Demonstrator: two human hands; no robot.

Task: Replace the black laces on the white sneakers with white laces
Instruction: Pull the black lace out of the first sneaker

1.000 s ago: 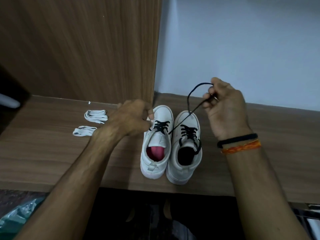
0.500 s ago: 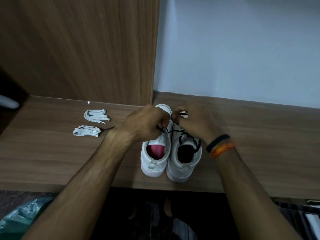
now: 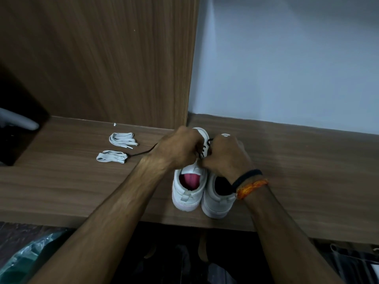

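Two white sneakers stand side by side on the wooden shelf (image 3: 307, 165), toes toward the wall. The left sneaker (image 3: 187, 191) has a pink insole; the right sneaker (image 3: 217, 203) is dark inside. Both hands sit over the left sneaker's lacing. My left hand (image 3: 176, 150) is curled at its black lace (image 3: 204, 149), and a loose end of that lace (image 3: 141, 153) trails left across the shelf. My right hand (image 3: 223, 158) pinches the lace from the right side. Two bundled white laces, the far one (image 3: 122, 138) and the near one (image 3: 111, 157), lie to the left.
A wooden panel (image 3: 102, 58) rises behind the left half of the shelf and a pale wall (image 3: 287, 58) behind the right. A dark object with a grey handle (image 3: 18, 119) sits at far left. The shelf's front edge (image 3: 123, 220) drops to a dark, cluttered floor.
My right hand came down from holding the lace end high at the right and joined my left hand over the left sneaker's lacing. A loose lace end now lies out to the left.
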